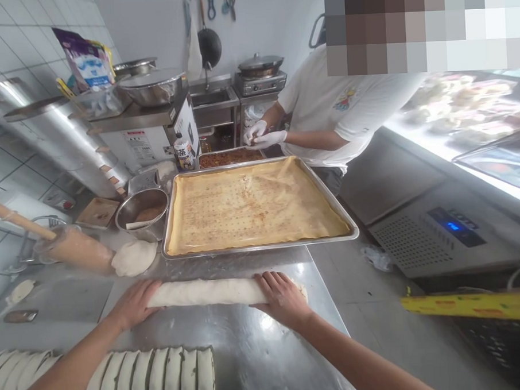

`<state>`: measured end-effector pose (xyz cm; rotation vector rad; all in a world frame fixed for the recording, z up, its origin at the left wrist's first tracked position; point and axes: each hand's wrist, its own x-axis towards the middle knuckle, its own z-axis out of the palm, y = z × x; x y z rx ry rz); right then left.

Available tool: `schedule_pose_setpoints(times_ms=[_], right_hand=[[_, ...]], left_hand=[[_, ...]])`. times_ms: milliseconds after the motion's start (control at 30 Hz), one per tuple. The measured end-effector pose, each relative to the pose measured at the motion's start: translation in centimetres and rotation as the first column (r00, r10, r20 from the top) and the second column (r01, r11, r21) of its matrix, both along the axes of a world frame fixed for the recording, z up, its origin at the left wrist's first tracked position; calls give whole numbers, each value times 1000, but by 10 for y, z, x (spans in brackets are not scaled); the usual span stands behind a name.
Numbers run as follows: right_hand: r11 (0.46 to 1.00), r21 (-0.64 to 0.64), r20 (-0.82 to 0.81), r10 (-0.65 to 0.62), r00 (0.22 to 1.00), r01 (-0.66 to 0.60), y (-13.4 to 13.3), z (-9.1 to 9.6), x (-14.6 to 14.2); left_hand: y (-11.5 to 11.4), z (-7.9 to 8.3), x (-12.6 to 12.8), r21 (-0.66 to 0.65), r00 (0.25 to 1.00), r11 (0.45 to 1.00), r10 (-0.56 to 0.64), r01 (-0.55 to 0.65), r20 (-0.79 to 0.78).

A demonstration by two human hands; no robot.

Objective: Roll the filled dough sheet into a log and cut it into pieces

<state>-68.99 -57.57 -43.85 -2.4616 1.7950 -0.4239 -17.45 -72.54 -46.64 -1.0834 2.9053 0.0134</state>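
A long white dough roll [208, 292] lies crosswise on the steel table [258, 344]. My left hand [135, 303] is curled over its left end, and my right hand [282, 297] wraps its right part. A little of the roll's tip, with specks of filling, shows beyond my right fingers. Closer to me is a row of cut dough slices [164, 374] with green bits between the layers, partly hidden by my left forearm. A flat dough piece [136, 258] sits behind my left hand, against a thick rolling pin [83, 248].
Beyond the roll stands a large metal tray [352, 232] lined with oily paper. Left of it is a steel pot [162, 229]. A scraper [21, 316] lies at left. A gloved co-worker [325, 111] handles something over a tray of brown filling [230, 157].
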Motion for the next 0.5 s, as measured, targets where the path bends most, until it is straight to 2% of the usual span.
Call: schedule_pose_setpoints(times_ms=[100, 167, 233, 300, 400, 433, 500], right_hand=[[998, -24, -2, 56, 998, -56, 3, -1, -19], [1000, -10, 25, 25, 999, -25, 7, -1, -28], [1000, 1, 57, -15, 998, 15, 11, -1, -34], [1000, -9, 80, -6, 997, 6, 14, -5, -36], [998, -30, 70, 50, 996, -48, 15, -12, -42], [998, -26, 56, 67, 996, -65, 15, -13, -45], [996, -3, 32, 84, 996, -84, 15, -13, -51]], left_hand=[[-4, 10, 15, 47, 997, 999, -12, 9, 81], [2, 20, 9, 43, 996, 999, 18, -22, 88], [16, 31, -15, 5, 996, 997, 75, -75, 57], [32, 37, -55, 2, 996, 996, 91, -91, 23], [44, 33, -111, 68, 999, 997, 41, -41, -1], [44, 30, -122, 76, 1000, 997, 28, -28, 2], [40, 22, -125, 76, 1000, 997, -5, 4, 12]])
